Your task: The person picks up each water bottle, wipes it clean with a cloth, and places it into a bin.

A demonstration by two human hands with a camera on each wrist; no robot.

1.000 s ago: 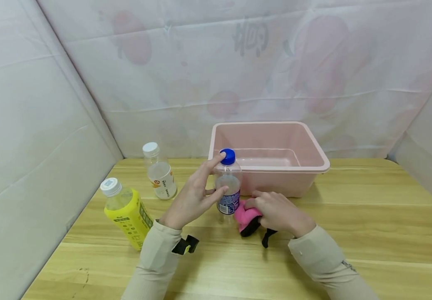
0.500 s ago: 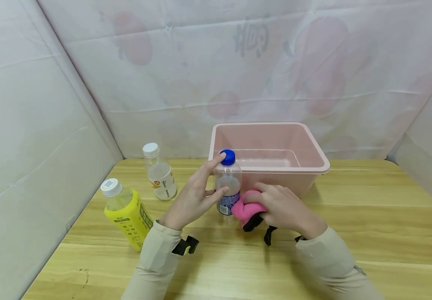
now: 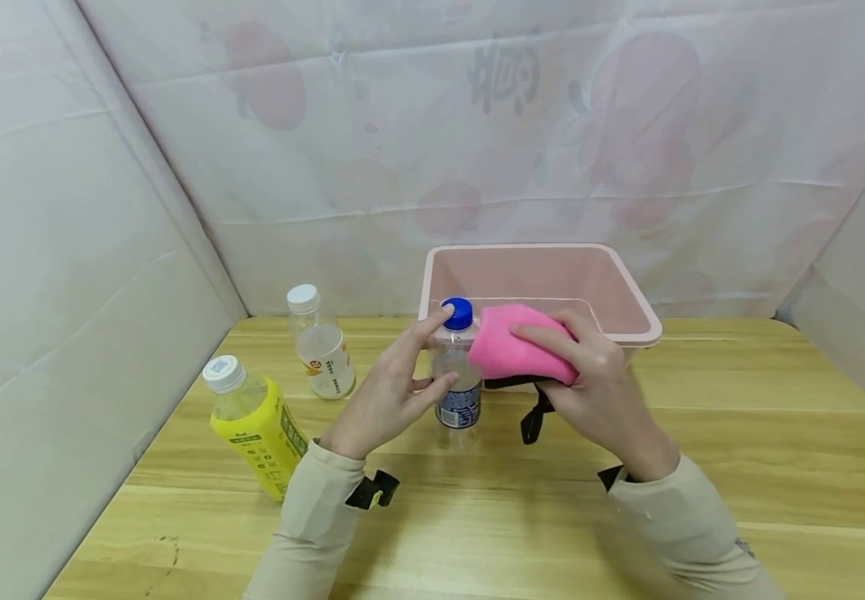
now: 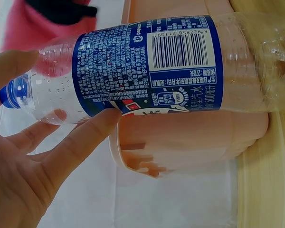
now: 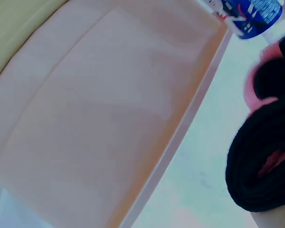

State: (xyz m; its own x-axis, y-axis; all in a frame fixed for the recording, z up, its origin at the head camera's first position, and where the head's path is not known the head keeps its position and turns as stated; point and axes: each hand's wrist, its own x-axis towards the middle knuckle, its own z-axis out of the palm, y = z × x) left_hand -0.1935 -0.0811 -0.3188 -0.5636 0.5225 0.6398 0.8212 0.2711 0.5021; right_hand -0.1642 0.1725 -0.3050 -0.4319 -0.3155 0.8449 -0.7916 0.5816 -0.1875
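Note:
A clear plastic soda bottle [image 3: 457,400] with a blue cap and blue label stands upright on the table in the head view. My left hand [image 3: 387,392] steadies it, one finger at the cap and the thumb against its side; the left wrist view shows the bottle [image 4: 147,71] close up. Just right of the bottle, my right hand [image 3: 597,379] grips a soft pink cloth piece [image 3: 515,346] with black trim and a dangling black strap. The right wrist view shows its black ribbed edge [image 5: 247,161], folded round an opening. I cannot tell its exact kind.
Behind the hands stands a pink plastic basin [image 3: 537,275] against the fabric backdrop. To the left are a white-capped clear bottle [image 3: 323,350] and a yellow-sleeved bottle [image 3: 260,433]. The wooden table [image 3: 762,467] extends to the right.
My right hand has lifted the pink cloth piece from low beside the bottle's base to the height of its upper part. The left hand and bottle stay put.

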